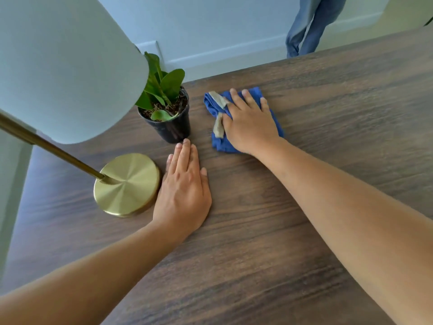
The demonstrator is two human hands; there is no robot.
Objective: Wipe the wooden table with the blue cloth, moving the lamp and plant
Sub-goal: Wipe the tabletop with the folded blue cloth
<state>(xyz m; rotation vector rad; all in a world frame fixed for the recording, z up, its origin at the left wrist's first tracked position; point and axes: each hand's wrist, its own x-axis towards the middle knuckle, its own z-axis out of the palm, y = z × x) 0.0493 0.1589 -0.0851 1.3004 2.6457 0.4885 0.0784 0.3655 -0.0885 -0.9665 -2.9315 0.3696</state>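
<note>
I look down on a dark wooden bench (269,231) from the head camera. I take the plant (167,109), a small leafy thing in a black pot, as my landmark.

Just to the right of the plant, my right hand (249,123) lies palm down on the blue cloth (234,118). Its fingers (248,96) are spread flat and press the cloth against the bench rather than gripping it. The cloth is crumpled, with a pale tan strip showing at its edge nearest the plant.

On the near side of the plant, my left hand (184,184) rests flat on the bare wood, fingers straight and close together, holding nothing. Its fingertips reach almost to the foot of the pot; I cannot tell whether they touch it.

Near-left of the plant stands the lamp (127,184), its round brass base just beside my left hand. Its brass stem slants up and away to the left, and the pale shade overhangs the plant's leaves.

Beyond the plant, past the far edge of the bench, I see a light wall (210,26) with a skirting board, and further right a person's legs in blue jeans (309,26).
</note>
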